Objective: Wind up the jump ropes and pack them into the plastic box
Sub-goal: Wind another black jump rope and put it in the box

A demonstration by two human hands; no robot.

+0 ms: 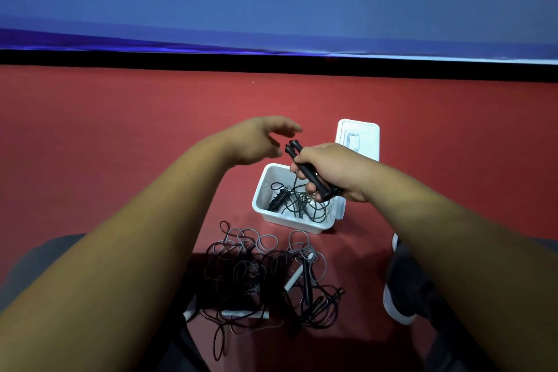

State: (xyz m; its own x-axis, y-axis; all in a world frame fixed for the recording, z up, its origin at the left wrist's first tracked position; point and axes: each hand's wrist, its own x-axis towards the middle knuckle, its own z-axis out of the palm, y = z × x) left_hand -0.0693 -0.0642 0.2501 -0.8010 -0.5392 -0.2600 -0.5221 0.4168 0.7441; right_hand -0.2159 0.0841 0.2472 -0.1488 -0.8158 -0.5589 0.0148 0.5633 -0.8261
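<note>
My right hand [329, 170] grips the two black handles [305, 167] of a jump rope above the white plastic box [263, 190]. The rope's dark cord [305, 202] hangs down from the handles into the box, where another wound black rope [277, 201] lies. My left hand [256, 142] hovers just left of the handle tips with fingers loosely spread, holding nothing. A tangle of black and grey jump ropes [265, 272] with white and black handles lies on the red floor in front of the box.
The box's white lid [359, 139] lies on the floor behind the box. My shoe [398, 299] and dark trouser legs frame the rope pile. A black strip and a blue banner run along the far edge of the floor.
</note>
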